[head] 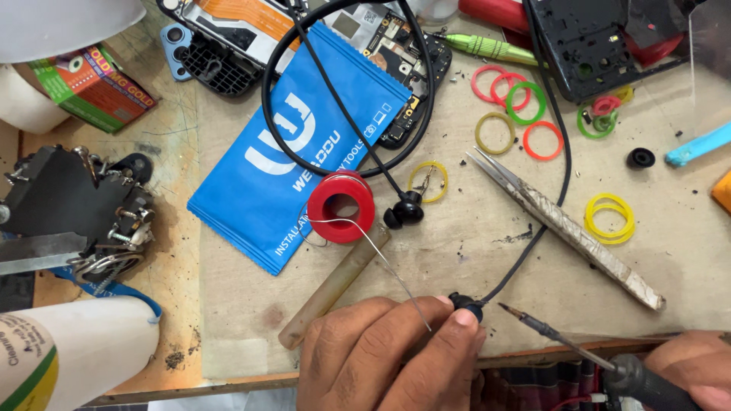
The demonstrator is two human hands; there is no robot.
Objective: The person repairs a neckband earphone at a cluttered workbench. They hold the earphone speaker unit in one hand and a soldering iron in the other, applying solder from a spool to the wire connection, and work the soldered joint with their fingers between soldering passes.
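My left hand [384, 354] sits at the bottom centre, pinching a thin solder wire [388, 266] that runs up to a red spool [341, 207]. Its fingertips also press a small black earbud piece [466, 306] on the end of a black cable [533, 236]. My right hand [697, 369] at the bottom right grips the black handle of a soldering iron [567, 342]. The iron's tip points left, a short gap from the earbud piece. A second black earbud [403, 209] lies beside the spool.
A blue pouch [289, 144] lies centre left, metal tweezers [563, 224] centre right. Coloured rubber bands [525, 114] are scattered at the upper right. Opened phone parts [228, 38] line the top, with a green screwdriver [491, 49]. A white bottle [68, 354] stands bottom left.
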